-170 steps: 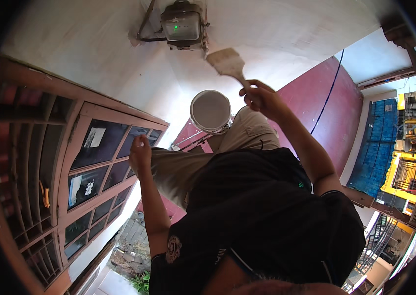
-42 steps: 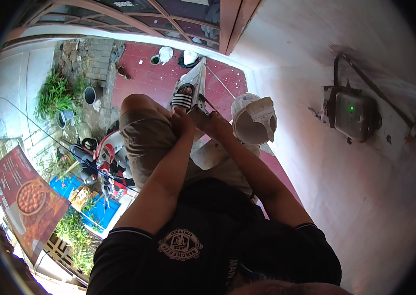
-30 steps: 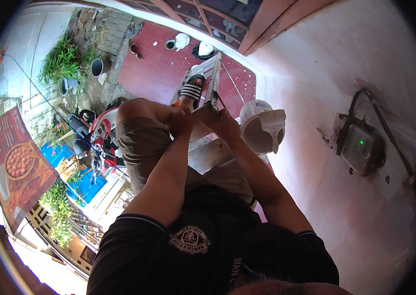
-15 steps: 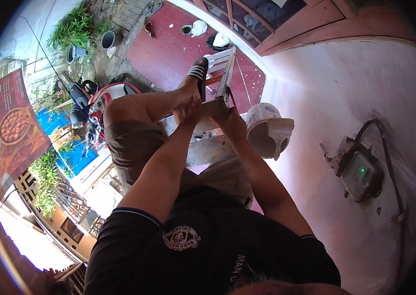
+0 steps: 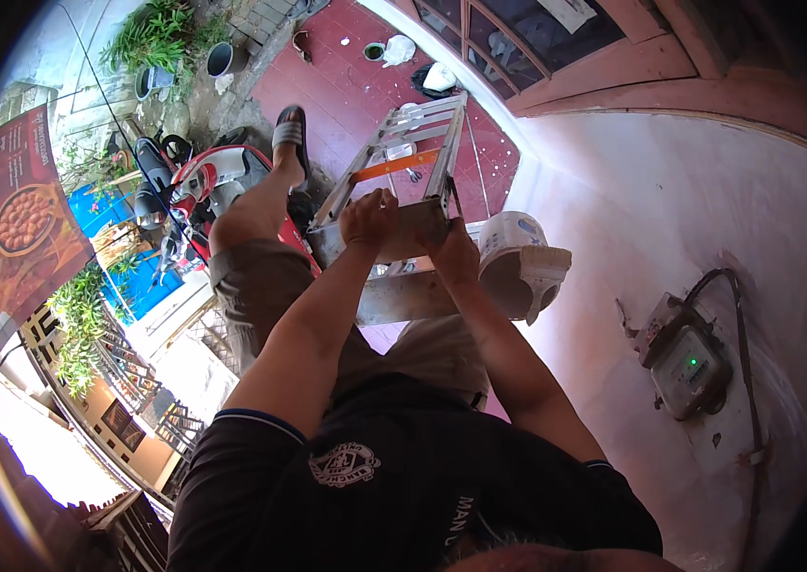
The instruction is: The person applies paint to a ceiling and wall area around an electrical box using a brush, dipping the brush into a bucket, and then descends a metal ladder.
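Note:
An aluminium stepladder stands below me, its rungs running down to the red floor with an orange strap across them. My left hand is closed over the edge of its top plate. At the plate's right end, my right hand grips the ladder's side, next to a thin dark bar; its fingertips are partly hidden. A grey metal step lies nearer to me, below my forearms. Just right of my right hand sits a white bucket with a pale, crusted piece at its near side.
The whitish wall rises close on my right, carrying an electricity meter and a dark cable. A red motorcycle is parked at left, near a hanging red banner. Bags and a small pot lie on the red tiles.
My left leg has swung outward to the left, taking its sandalled foot off the ladder and out beside it. Both hands stay on the ladder.

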A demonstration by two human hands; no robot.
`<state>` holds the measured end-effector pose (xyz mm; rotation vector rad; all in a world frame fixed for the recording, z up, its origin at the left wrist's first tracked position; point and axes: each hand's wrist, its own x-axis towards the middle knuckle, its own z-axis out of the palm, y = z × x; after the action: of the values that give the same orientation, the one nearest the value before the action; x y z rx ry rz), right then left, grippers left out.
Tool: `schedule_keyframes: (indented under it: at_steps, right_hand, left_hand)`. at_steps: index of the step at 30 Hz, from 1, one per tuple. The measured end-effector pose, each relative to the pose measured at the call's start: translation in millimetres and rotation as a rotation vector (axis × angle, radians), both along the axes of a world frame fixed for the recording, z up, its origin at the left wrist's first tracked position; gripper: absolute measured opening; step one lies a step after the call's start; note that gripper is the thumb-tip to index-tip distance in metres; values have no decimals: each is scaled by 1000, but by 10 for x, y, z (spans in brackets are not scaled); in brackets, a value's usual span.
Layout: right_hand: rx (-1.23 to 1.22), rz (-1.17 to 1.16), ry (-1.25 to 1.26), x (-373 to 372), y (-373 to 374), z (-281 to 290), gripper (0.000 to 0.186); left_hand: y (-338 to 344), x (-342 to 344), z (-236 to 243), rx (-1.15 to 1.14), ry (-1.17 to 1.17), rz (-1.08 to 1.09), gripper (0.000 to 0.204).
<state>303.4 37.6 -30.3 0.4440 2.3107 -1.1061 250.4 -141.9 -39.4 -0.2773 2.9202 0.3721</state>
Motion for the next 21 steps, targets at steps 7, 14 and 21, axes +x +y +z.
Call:
schedule_keyframes:
  at_steps: [7,14,21]
  right_hand:
    - [-5,38,-38,-47,-24,78,86]
    - [66,54,-9,-35,-45,20,84]
    - [39,43,7,-42,-82,63,82]
  left_hand:
    - [-46,15,18,-20,-54,11,32]
    - [-39,-3,46,24,13,-19,34]
    - [-78,10,21,24,82,-30,32]
